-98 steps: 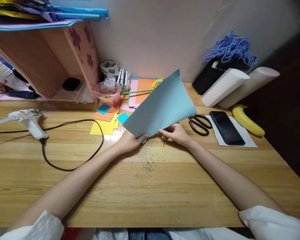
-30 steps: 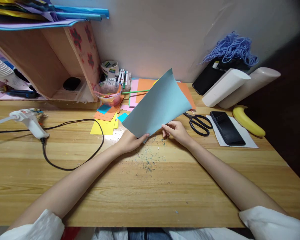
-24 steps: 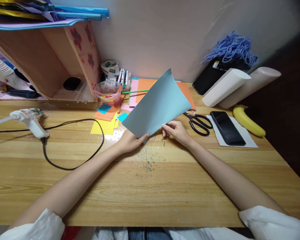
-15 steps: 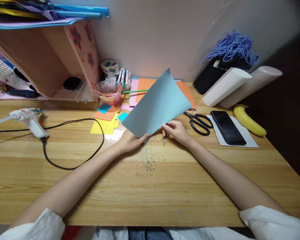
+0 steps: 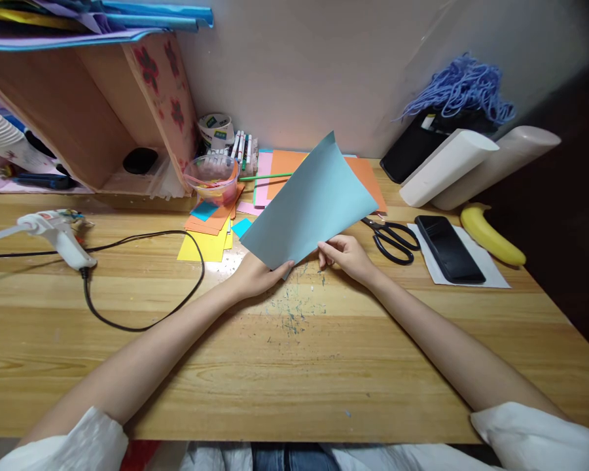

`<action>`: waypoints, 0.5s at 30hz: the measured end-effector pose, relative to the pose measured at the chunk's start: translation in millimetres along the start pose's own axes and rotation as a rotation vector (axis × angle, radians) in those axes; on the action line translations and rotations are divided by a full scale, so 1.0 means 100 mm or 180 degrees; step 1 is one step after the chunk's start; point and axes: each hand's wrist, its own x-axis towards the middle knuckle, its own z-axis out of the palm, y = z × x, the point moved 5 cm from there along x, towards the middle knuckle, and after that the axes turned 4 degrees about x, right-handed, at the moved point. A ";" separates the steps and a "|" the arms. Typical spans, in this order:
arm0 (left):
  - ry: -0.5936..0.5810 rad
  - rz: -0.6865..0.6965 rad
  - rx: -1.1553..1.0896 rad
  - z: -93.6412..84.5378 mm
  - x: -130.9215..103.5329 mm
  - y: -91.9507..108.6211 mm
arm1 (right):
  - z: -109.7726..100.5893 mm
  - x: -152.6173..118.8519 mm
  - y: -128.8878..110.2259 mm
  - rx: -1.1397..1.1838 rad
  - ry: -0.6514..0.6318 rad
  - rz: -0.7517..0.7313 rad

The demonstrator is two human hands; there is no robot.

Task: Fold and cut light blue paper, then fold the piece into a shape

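A light blue sheet of paper [image 5: 311,203] is held up at a slant above the wooden table. My left hand [image 5: 258,275] grips its lower left edge, the thumb on top and the other fingers hidden beneath. On the lower right edge, my right hand [image 5: 346,256] is closed in a pinch, thumb and forefinger at the paper. Just right of that hand lie black-handled scissors [image 5: 395,242], their blades partly covered. Behind the blue sheet are orange sheets [image 5: 366,183] and a pink sheet [image 5: 262,190].
A white glue gun [image 5: 61,239] with a looped black cord lies left. Paper pieces [image 5: 203,245] and a clear tub [image 5: 213,180] stand behind my left hand. At right are a phone [image 5: 449,248], a banana [image 5: 491,234] and white rolls [image 5: 449,167]. A cardboard box [image 5: 161,111] stands back left.
The view has shifted very slightly. Both hands keep the same hold on the blue paper, which has hardly moved.
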 end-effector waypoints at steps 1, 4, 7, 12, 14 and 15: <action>-0.0001 -0.0007 0.0004 0.00 0.00 0.00 | 0.00 0.00 0.00 -0.0009 -0.0004 -0.0008; 0.0005 -0.0008 -0.0007 0.00 0.00 0.00 | 0.00 0.00 0.00 -0.0013 -0.0021 -0.0048; -0.0011 0.0020 -0.0034 0.00 0.00 0.01 | 0.00 0.00 0.00 -0.0008 -0.0010 -0.0043; -0.0001 -0.0015 -0.0056 -0.01 0.00 0.01 | 0.00 0.00 0.00 -0.0031 0.0008 -0.0019; 0.0000 0.0015 -0.0065 -0.01 0.00 0.02 | 0.00 0.00 0.00 -0.0009 0.0001 -0.0026; -0.0002 0.0016 -0.0066 -0.02 0.00 0.03 | 0.00 0.00 0.00 0.0010 0.0002 -0.0029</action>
